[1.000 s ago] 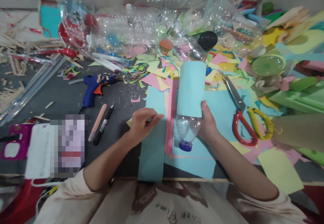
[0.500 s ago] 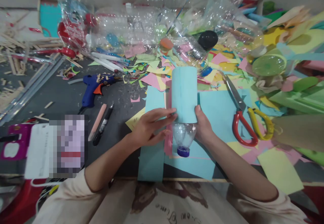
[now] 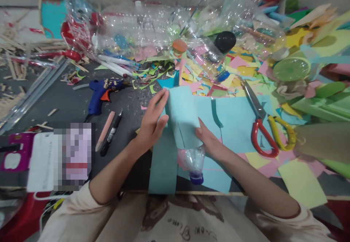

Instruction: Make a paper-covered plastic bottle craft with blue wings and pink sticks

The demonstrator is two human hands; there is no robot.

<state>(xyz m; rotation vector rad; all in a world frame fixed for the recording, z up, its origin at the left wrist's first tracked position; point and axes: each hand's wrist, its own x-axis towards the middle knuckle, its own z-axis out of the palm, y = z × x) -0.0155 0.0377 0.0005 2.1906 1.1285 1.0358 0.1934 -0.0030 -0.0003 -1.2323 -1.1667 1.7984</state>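
A clear plastic bottle (image 3: 193,158) with a purple cap, wrapped in light blue paper (image 3: 182,116), lies tilted over blue paper sheets (image 3: 232,120) near the table's front edge. My left hand (image 3: 151,121) presses flat against the left side of the wrap, fingers stretched out. My right hand (image 3: 209,140) grips the wrapped bottle from the right, near its shoulder. A long blue paper strip (image 3: 163,165) lies under my left wrist.
Red and yellow scissors (image 3: 264,129) lie to the right. A blue glue gun (image 3: 100,94), a black pen (image 3: 111,134) and a pink stick (image 3: 105,131) lie to the left. Empty clear bottles (image 3: 142,27) and coloured paper scraps (image 3: 202,70) crowd the back.
The wrapped bottle has tipped to the left and come lower toward the table. My left hand moved from the paper onto the wrap's left side. My right hand stayed on the bottle.
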